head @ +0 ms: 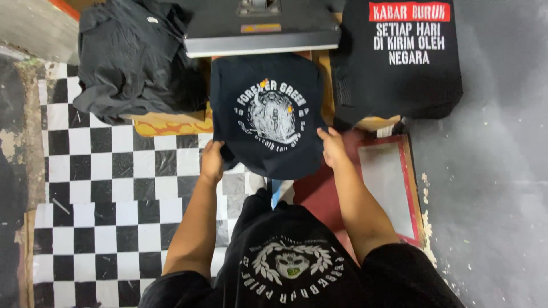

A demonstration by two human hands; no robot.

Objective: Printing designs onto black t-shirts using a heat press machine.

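At your far left a heap of black garments [134,54] sits on a low stand over the black-and-white checkered floor [97,188]. Next comes your left hand [212,161], fingers closed on the lower left edge of the dark navy T-shirt [268,114]. The shirt lies spread on the lower bed of the heat press [261,28], print side up with a round white design in the middle, and its bottom part hangs over the front edge toward you. The grey upper plate of the press stands raised above the shirt's far end. Your right hand [333,147] pinches the lower right edge in the same way. The cloth looks light, soft and limp, so it will likely sag and wrinkle wherever it is unsupported; the hem corners you hold seem the best grip, kept apart to keep the fabric taut and flat. Further right a black shirt with white lettering [402,57] rests on another stand, and below it a red-framed screen [391,188] lies on the floor.
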